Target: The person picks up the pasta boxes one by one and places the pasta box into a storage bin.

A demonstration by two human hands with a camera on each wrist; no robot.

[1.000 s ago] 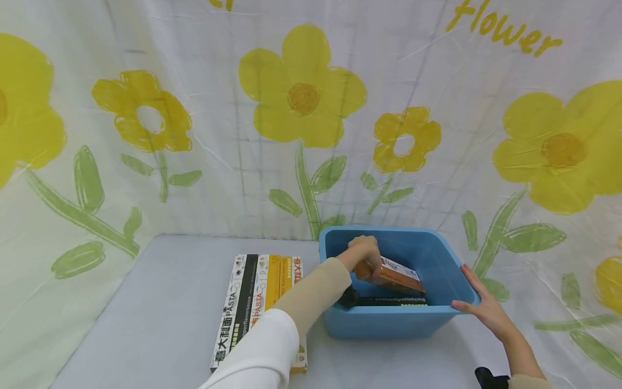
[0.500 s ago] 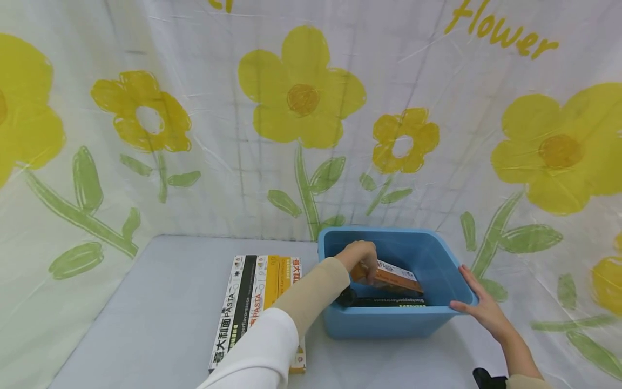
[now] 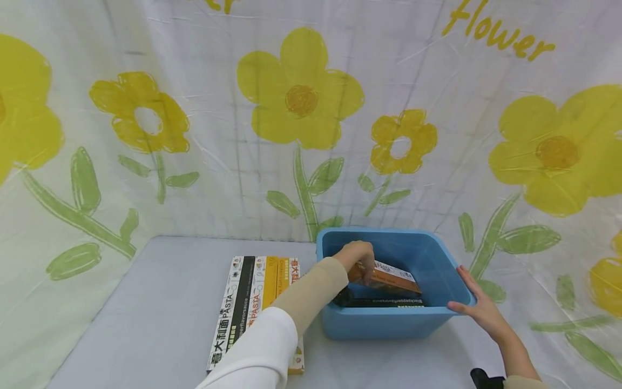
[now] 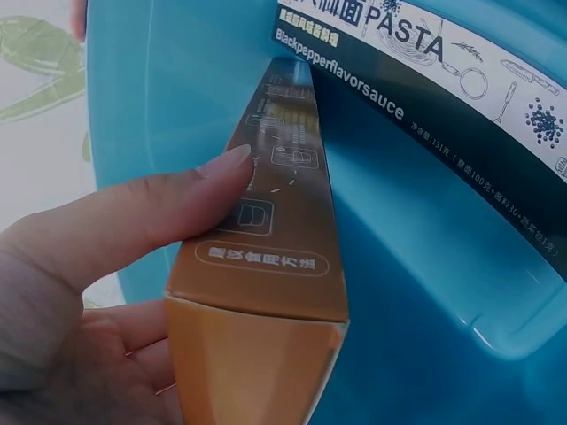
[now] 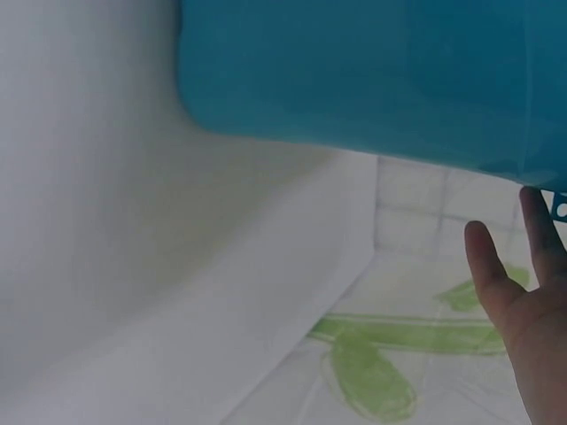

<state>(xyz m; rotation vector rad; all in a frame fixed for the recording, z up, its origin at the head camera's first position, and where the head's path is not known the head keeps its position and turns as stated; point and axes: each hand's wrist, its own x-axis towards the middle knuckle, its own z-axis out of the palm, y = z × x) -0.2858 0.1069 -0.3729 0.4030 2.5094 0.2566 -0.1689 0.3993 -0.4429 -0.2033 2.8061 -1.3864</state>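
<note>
Inside the blue plastic bin [image 3: 379,327] my left hand [image 3: 358,260] grips a brown-orange pasta box [image 3: 394,279] by its near end. In the left wrist view the thumb lies along the printed brown side of that box, with the other fingers behind it. Beside it in the bin lies a black-and-white pasta box [image 4: 425,93], labelled black pepper flavor sauce. The held box's far end reaches close to this label. My right hand [image 3: 483,313] rests at the bin's right front corner, fingers spread along the rim. Two extended fingers [image 5: 485,266] show in the right wrist view.
Left of the bin, several pasta boxes [image 3: 245,302] with white, black and yellow sides lie in a row on the grey-white table [image 3: 141,319]. My left forearm covers part of them. Behind the table hangs a curtain [image 3: 214,178] with yellow flowers.
The head view has shifted slightly. Between frames, the left hand and the brown-orange box stay almost in place within the bin. The right hand remains at the rim.
</note>
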